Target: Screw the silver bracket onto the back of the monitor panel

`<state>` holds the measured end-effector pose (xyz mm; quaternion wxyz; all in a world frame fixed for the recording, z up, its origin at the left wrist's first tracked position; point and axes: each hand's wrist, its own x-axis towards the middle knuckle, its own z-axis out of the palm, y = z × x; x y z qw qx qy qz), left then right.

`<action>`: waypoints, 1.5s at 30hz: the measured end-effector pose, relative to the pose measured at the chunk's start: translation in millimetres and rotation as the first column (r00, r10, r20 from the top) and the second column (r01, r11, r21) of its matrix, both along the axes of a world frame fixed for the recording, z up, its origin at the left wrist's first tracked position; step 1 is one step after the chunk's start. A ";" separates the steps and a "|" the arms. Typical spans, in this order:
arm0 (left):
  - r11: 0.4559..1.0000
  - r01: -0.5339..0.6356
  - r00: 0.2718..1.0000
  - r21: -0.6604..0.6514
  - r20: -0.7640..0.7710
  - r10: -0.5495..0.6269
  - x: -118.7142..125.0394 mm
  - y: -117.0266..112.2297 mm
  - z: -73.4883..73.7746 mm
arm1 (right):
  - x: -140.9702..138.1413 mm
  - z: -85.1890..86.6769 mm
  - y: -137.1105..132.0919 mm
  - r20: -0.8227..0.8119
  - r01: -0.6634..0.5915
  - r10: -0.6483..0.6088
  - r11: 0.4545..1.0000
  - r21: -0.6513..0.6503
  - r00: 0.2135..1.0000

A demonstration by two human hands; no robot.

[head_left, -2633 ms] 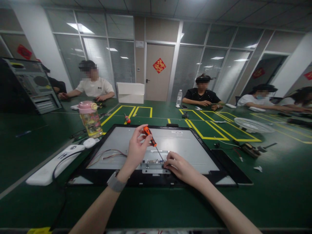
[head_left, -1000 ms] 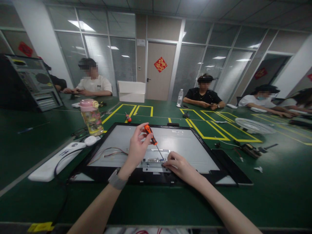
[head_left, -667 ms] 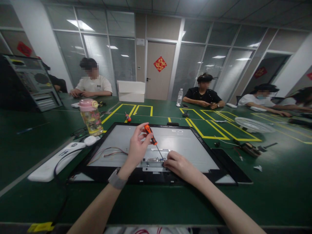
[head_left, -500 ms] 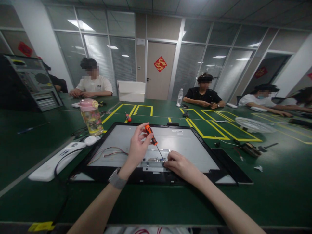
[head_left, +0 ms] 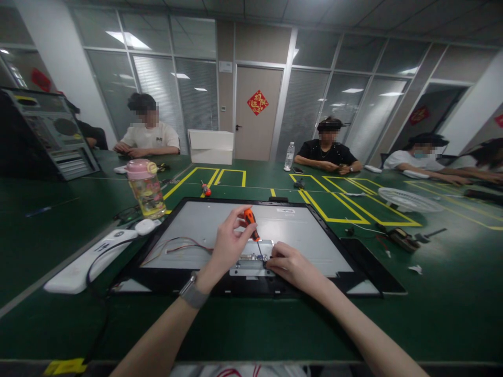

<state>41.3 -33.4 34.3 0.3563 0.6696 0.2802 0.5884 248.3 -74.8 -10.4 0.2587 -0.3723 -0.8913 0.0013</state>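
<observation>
My left hand (head_left: 231,236) is closed around the orange and black handle of a screwdriver (head_left: 251,224). Its thin shaft slants down to a small metal bracket with a circuit board (head_left: 251,258). At the right end of that bracket, my right hand (head_left: 288,263) has its fingers pinched together; whatever they hold is hidden. Under both hands lies a flat display panel (head_left: 188,220), silver-backed with a black frame. Thin coloured wires (head_left: 173,245) run across its left part toward the bracket.
Left of the panel are a white power strip (head_left: 84,262) and a pink-lidded bottle (head_left: 145,191). A computer case (head_left: 47,136) stands far left. A dark flat slab (head_left: 371,264) and a caliper-like tool (head_left: 404,238) lie right. Several people sit across the table.
My left hand and the screwdriver have shifted slightly right and down, and the screwdriver stands more upright. My right hand stays almost in place at the bracket.
</observation>
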 end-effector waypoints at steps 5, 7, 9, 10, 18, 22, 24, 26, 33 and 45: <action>1.000 0.013 1.000 0.005 -0.017 -0.013 4.0 -2.8 -0.2 | -0.1 -2.1 0.7 -0.042 0.005 -0.007 0.999 -0.037 0.999; 1.000 0.010 0.999 0.003 -0.032 -0.010 5.2 -3.6 -0.2 | -0.6 -1.7 0.5 -0.049 0.008 -0.011 0.999 -0.046 0.999; 1.000 0.006 0.999 0.009 -0.049 -0.006 5.8 -4.1 -0.2 | -1.2 -0.7 0.2 -0.050 0.009 -0.012 0.999 -0.051 0.999; 1.000 0.003 0.999 0.015 -0.054 -0.002 5.9 -4.3 -0.2 | -1.5 -0.2 -0.1 -0.050 0.009 -0.012 0.999 -0.052 0.999; 0.993 -0.016 0.993 0.120 -0.117 0.030 7.6 -5.9 -0.9 | -3.0 1.4 -1.0 -0.050 0.017 -0.019 0.999 -0.038 0.999; 0.980 -0.001 0.985 0.199 -0.171 0.036 10.0 -8.3 -0.9 | -3.5 2.1 -0.7 -0.112 0.040 -0.049 0.996 -0.083 0.992; 0.972 0.015 0.978 0.236 -0.206 0.035 10.9 -9.6 0.0 | -2.7 1.6 0.7 -0.168 0.077 -0.098 0.989 -0.130 0.981; 0.964 0.016 0.970 0.264 -0.237 0.049 11.9 -10.5 2.0 | -1.5 0.4 3.2 -0.214 0.097 -0.135 0.979 -0.180 0.968; 0.967 0.010 0.958 0.254 -0.280 0.064 19.2 -9.7 17.5 | 2.8 -6.4 13.8 -0.331 0.082 -0.196 0.941 -0.329 0.923; 0.983 0.176 0.974 0.059 -0.155 -0.165 30.3 0.8 32.7 | 33.9 10.2 54.4 -0.180 -0.023 -0.109 0.794 -0.607 0.978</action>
